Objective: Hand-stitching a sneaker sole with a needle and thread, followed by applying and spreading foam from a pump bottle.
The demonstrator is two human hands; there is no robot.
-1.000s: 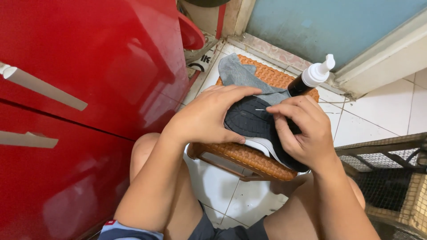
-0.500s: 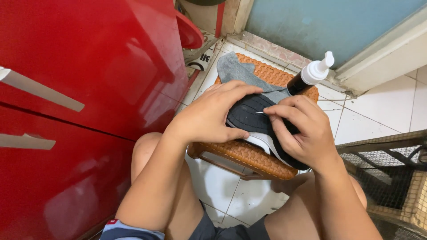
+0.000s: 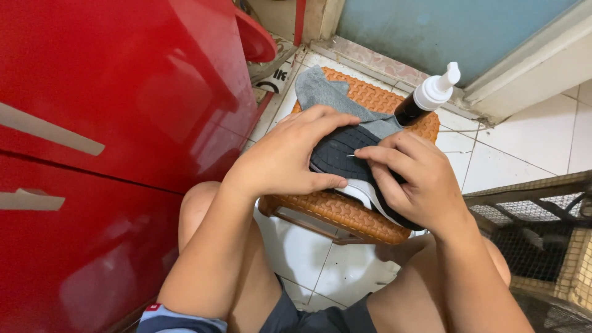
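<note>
red cabinet [image 3: 123, 123] stands at your left | your left hand [image 3: 287, 157] lies fingers together, pressing down on the dark shoe [image 3: 345, 154], sole up on the orange woven stool [image 3: 345, 213] | your right hand [image 3: 419, 182] pinches a thin needle [image 3: 351, 155] at the sole | grey cloth [image 3: 320, 92] behind | white-capped dark bottle [image 3: 425, 98] at the stool's far right

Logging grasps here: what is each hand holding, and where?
Left hand presses the black shoe's sole; right hand pinches a thin needle against it.
</note>
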